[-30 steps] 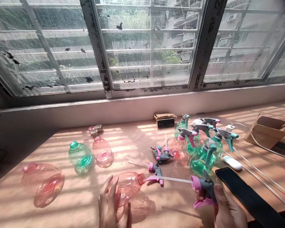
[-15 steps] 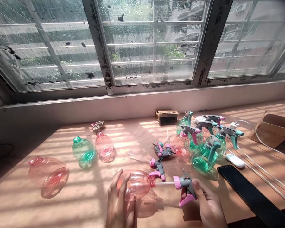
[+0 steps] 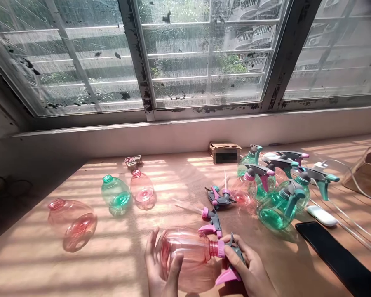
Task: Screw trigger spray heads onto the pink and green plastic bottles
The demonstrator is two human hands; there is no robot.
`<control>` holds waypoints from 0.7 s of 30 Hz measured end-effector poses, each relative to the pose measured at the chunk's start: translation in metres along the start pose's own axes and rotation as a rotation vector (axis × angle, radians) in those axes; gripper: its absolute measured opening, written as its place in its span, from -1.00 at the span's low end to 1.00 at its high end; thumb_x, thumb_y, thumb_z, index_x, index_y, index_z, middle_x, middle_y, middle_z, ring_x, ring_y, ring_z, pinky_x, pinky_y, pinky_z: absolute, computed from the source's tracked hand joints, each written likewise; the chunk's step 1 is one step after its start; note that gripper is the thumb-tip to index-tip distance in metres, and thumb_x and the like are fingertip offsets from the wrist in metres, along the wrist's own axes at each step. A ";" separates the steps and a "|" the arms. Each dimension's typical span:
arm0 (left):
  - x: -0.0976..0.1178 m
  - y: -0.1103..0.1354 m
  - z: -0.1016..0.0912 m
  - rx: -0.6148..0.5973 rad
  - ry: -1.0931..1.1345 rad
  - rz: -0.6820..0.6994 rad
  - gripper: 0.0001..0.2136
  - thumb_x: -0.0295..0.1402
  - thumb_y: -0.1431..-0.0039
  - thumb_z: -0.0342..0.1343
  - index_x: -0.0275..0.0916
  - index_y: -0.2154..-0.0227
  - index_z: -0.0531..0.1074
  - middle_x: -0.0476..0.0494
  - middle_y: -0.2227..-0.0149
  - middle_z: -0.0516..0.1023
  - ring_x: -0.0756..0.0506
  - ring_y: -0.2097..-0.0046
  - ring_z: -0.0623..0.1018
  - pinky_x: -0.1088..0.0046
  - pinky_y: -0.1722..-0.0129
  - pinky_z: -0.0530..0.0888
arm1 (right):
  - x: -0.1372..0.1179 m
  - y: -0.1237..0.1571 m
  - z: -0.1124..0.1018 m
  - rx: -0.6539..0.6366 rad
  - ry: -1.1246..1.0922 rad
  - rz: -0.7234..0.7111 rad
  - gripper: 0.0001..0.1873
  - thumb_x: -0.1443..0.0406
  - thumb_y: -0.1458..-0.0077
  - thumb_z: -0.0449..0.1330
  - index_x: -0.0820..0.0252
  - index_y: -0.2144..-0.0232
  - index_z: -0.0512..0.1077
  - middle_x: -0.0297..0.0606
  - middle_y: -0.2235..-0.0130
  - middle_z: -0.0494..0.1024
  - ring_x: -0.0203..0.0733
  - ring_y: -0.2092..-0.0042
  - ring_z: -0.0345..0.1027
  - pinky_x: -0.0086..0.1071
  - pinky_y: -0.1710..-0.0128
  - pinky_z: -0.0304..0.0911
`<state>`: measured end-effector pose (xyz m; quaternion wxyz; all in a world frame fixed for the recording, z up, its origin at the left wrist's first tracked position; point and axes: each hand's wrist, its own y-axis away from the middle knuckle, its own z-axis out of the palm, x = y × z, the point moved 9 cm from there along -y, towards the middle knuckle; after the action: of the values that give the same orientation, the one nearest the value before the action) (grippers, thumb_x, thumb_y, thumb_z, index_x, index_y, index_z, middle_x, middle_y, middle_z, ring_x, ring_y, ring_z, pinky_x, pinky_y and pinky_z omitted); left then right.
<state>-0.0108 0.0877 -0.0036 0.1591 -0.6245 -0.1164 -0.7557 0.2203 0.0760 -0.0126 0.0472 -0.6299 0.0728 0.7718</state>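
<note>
A clear pink spray bottle [image 3: 187,247] lies on its side above the table, its neck toward the right. My left hand [image 3: 163,264] is wrapped around its base end, thumb in front and fingers behind. At the neck sits a grey and pink trigger sprayer head [image 3: 233,258], its pink collar against the bottle's threads. My right hand [image 3: 250,264] grips this sprayer head, with thumb and fingers at the collar. Whether the collar is screwed on I cannot tell. Just behind the bottle lies a loose pink and grey sprayer head [image 3: 212,220] with a clear tube.
To the left lie a pink bottle [image 3: 72,222], a green bottle [image 3: 116,194] and another pink bottle [image 3: 142,189]. More sprayer heads [image 3: 220,198] lie mid-table. Several assembled spray bottles [image 3: 276,206] stand right, near a black phone [image 3: 336,258], a white case [image 3: 321,215] and cables.
The sprayer head has moved left, its tube passing into the bottle until the collar meets the neck. My right hand has come close to the neck. The view has shifted slightly.
</note>
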 end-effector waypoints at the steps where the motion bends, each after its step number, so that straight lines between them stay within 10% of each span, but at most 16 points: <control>1: -0.004 -0.001 -0.001 -0.009 -0.002 -0.029 -0.15 0.12 -0.04 0.33 -0.04 -0.32 0.13 -0.28 -0.37 0.27 -0.36 -0.40 0.27 0.15 -0.34 0.30 | 0.000 0.000 0.000 -0.011 -0.001 0.001 -0.56 -0.09 -0.09 0.35 0.17 0.33 0.52 -0.41 0.52 0.53 -0.27 0.50 0.32 -0.39 0.45 0.23; 11: -0.010 0.004 0.012 -0.130 -0.036 -0.069 -0.32 -0.13 -0.09 0.35 -0.05 -0.27 0.31 -0.22 -0.29 0.43 -0.32 -0.36 0.35 0.24 -0.33 0.33 | 0.004 0.007 0.008 -0.034 -0.177 0.162 -0.38 -0.07 0.18 0.53 0.18 0.15 0.62 -0.34 0.43 0.57 -0.19 0.44 0.46 -0.27 0.44 0.54; 21: -0.015 0.002 0.010 -0.126 -0.030 -0.027 -0.06 0.08 0.03 0.38 -0.11 -0.34 0.09 -0.38 -0.39 0.27 -0.41 -0.33 0.38 0.07 -0.31 0.36 | 0.004 0.008 0.015 -0.028 -0.189 0.117 -0.53 0.02 0.16 0.55 0.25 0.34 0.60 -0.38 0.52 0.56 -0.32 0.53 0.39 -0.48 0.51 0.43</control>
<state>0.0015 0.0913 -0.0159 0.1075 -0.6430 -0.0793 -0.7541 0.2035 0.0711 -0.0126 -0.0004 -0.5495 0.0939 0.8302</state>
